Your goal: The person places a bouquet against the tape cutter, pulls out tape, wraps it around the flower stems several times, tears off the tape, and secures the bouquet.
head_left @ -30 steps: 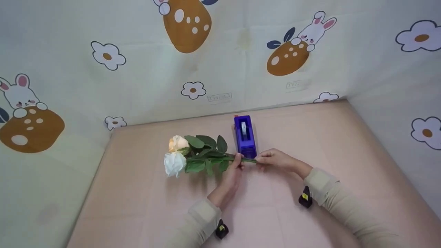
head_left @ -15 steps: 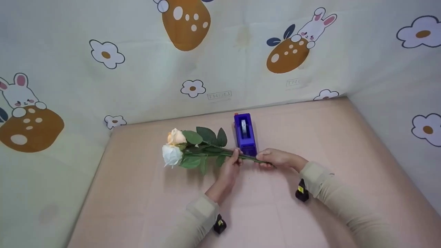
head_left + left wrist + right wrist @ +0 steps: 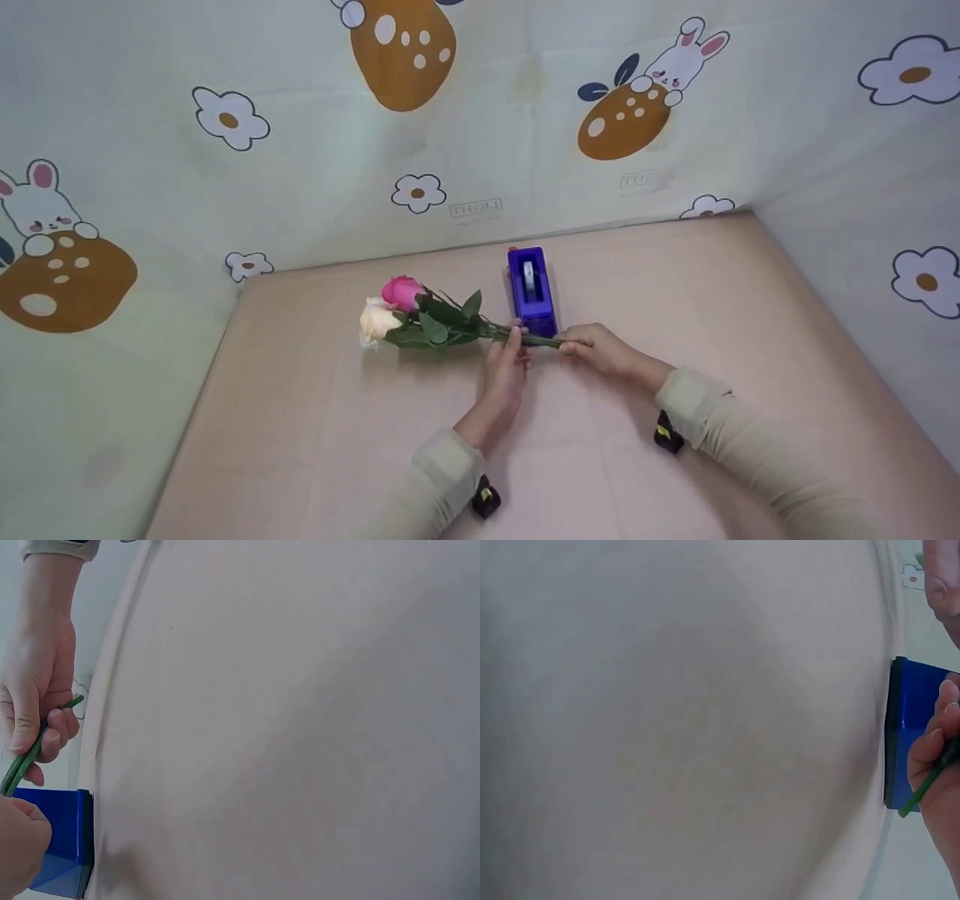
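A small bunch of roses lies sideways between my hands in the head view, blooms to the left. A pink rose is at the back, a cream rose in front, with white petals peeking out beside it. My left hand grips the green stems just below the leaves. Farther along, my right hand pinches the lower stems, and a stem end sticks out of it in the right wrist view. Right behind the stems sits a blue tape dispenser.
Pink cloth covers the table. A patterned curtain with rabbits and flowers rises along the back and both sides. Small black devices with yellow marks, one being the right device, hang below each sleeve.
The bunch has turned in my hands: the pink rose now shows at the back, and the white one is mostly hidden. My right hand shifted slightly along the stems.
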Demonstrator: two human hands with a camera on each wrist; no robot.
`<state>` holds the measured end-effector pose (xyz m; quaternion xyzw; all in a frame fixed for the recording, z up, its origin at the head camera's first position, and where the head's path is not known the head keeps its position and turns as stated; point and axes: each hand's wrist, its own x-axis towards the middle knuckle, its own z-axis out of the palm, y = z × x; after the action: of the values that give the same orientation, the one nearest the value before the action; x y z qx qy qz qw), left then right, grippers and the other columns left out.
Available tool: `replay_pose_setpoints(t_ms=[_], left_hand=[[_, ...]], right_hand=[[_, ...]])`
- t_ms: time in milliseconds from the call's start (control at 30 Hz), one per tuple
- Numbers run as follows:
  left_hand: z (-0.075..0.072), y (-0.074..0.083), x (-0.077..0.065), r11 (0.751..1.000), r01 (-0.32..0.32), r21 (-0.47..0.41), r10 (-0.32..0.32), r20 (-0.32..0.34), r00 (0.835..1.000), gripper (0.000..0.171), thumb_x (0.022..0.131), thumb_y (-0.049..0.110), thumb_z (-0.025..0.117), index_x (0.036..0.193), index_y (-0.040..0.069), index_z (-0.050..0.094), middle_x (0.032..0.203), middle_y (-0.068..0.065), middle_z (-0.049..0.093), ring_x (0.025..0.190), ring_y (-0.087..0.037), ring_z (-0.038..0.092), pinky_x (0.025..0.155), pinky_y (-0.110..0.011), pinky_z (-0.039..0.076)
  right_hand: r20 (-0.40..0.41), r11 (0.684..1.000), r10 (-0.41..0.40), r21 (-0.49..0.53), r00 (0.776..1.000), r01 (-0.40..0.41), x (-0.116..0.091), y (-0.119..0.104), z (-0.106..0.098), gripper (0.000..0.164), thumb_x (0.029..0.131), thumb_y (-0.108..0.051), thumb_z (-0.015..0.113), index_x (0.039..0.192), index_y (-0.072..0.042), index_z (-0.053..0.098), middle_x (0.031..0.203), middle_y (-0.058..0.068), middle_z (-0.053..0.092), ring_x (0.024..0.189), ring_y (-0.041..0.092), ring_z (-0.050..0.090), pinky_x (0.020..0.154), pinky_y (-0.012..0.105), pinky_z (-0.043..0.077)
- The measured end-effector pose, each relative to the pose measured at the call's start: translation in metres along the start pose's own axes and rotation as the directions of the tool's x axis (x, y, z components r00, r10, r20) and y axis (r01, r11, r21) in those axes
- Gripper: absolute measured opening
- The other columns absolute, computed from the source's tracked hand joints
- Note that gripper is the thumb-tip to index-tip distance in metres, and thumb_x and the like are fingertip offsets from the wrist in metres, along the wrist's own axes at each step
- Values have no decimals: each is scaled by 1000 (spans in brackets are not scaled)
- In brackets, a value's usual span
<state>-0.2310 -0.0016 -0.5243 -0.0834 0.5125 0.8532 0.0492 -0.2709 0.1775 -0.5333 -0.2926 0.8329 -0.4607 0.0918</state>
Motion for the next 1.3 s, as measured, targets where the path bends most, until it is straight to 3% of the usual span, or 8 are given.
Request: replay_pose_setpoints(t_ms=[200, 500, 667, 833, 933, 1000, 1100, 1300], left_hand=[[-1, 1, 2, 1000, 3, -31, -2, 9, 1000, 25, 99, 23, 38, 102, 4, 54, 81, 1, 48, 69, -8, 40, 61, -19, 33], [-11, -3, 6, 999, 40, -28, -36, 140, 990, 28, 100, 27, 28, 91, 18, 53, 79, 2, 38, 72, -9, 34, 66, -19, 28], [-16, -2, 13, 998, -9, -57, 21, 217, 976, 23, 99, 27, 32, 90, 15, 51, 88, 4, 46, 73, -8, 36, 66, -18, 29], [-24, 2, 21, 1000, -17, -7, 19, 329, 944, 20, 100, 22, 29, 91, 13, 45, 95, 5, 48, 76, -9, 38, 70, -20, 30], [-26, 6, 23, 999, -19, 32, 6, 366, 930, 20, 101, 22, 27, 91, 13, 42, 96, 5, 47, 77, -9, 38, 71, -21, 30], [-26, 7, 21, 998, -37, 53, 15, 367, 930, 22, 101, 21, 27, 93, 12, 45, 95, 4, 48, 77, -9, 39, 71, -21, 31], [-23, 7, 17, 997, -47, 60, 26, 317, 948, 24, 101, 20, 29, 103, 6, 48, 97, 2, 49, 77, -9, 41, 71, -21, 33], [-11, 3, 9, 999, -16, 51, 11, 101, 995, 38, 99, 21, 40, 128, -3, 39, 107, -1, 50, 75, -8, 45, 72, -22, 37]], right_hand=[[-80, 998, -24, 53, 996, 29, 3, 4, 3, 20, 84, 0, 59, 98, 14, 64, 78, 22, 62, 66, 2, 45, 62, 17, 39], [-116, 987, 109, 129, 987, -93, 11, -1, -1, 14, 78, 0, 68, 87, 11, 67, 83, 22, 65, 70, 1, 51, 65, 16, 42], [80, 975, 141, 163, 987, -153, 15, -3, -10, 21, 85, -8, 64, 91, 12, 64, 81, 11, 65, 71, 5, 54, 66, 19, 45], [387, 886, 176, 339, 905, -317, 21, 2, -18, 45, 99, -26, 39, 102, 17, 55, 72, 1, 62, 60, 8, 56, 57, 21, 47], [432, 837, 193, 396, 881, -378, 24, 5, -17, 44, 100, -26, 36, 97, 13, 57, 64, -3, 57, 53, 6, 49, 52, 19, 41], [417, 821, 213, 414, 884, -393, 25, 7, -16, 35, 98, -22, 41, 90, 6, 59, 61, -5, 53, 52, 5, 45, 53, 18, 37], [368, 818, 251, 414, 895, -399, 27, 7, -15, 27, 96, -17, 47, 80, 0, 60, 59, -6, 52, 53, 6, 43, 55, 20, 36], [261, 870, 264, 352, 928, -346, 27, 5, -12, 30, 92, -15, 54, 94, 15, 60, 63, -5, 57, 57, 8, 48, 57, 21, 40]])
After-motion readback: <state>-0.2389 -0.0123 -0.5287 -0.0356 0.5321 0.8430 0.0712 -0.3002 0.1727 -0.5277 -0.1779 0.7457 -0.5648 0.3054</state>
